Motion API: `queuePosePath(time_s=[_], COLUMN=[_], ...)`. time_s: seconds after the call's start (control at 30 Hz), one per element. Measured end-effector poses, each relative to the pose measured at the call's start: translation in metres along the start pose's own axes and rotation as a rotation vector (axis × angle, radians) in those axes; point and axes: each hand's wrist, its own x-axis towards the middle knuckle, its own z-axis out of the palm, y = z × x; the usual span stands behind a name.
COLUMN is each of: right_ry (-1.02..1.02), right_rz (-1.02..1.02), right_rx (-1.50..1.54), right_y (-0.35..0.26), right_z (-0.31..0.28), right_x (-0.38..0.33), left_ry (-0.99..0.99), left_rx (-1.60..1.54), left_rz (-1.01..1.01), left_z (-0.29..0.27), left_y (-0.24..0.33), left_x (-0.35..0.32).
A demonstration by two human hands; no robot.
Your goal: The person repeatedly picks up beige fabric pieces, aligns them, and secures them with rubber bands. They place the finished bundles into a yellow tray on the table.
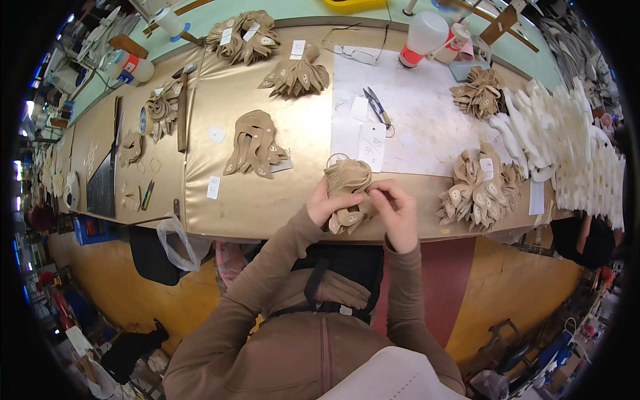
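Note:
My left hand (325, 204) is wrapped round a bundle of beige cut pieces (349, 175), its thumb across the front. The pieces are looped over, with their pointed ends hanging below the thumb. At the bundle's right side, my right hand (396, 208) has thumb and fingertips pinched together. Whatever lies between those fingertips is too small to make out. A rubber band (335, 157) shows at the bundle's top. Just beyond it lie a white tag with handwriting (372, 143) and a pair of thread snips (377, 107).
More beige bundles stand about, including a large one (481, 190) at right and a loose one (255, 145) at left. White padded pieces (557, 143) are heaped at far right. Eyeglasses (360, 55), a bottle with a red band (424, 39) and a hammer (183, 107) lie farther off.

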Motion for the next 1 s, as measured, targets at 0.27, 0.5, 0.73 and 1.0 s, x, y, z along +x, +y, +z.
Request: queuePosePath(time_s=[0.27, 0.5, 0.73, 1.0], right_ry=[0.076, -0.001, 0.013, 0.142], right_rz=[-0.045, -0.190, -0.363, -0.181], right_rx=[-0.161, -0.384, -0.559, -0.249], right_y=[-0.005, -0.005, 0.000, -0.005], right_z=[0.016, 0.020, 0.045, 0.024], right_x=[0.006, 0.004, 0.006, 0.016], left_ry=[-0.038, 0.056, 0.234, 0.343], left_rx=[-0.190, 0.721, 0.467, 1.129], left_rz=[-0.010, 0.489, 0.364, 0.571], left_z=[-0.002, -0.029, -0.027, -0.072], left_y=[-0.023, -0.011, -0.001, -0.006], left_x=[0.000, 0.000, -0.027, -0.041])
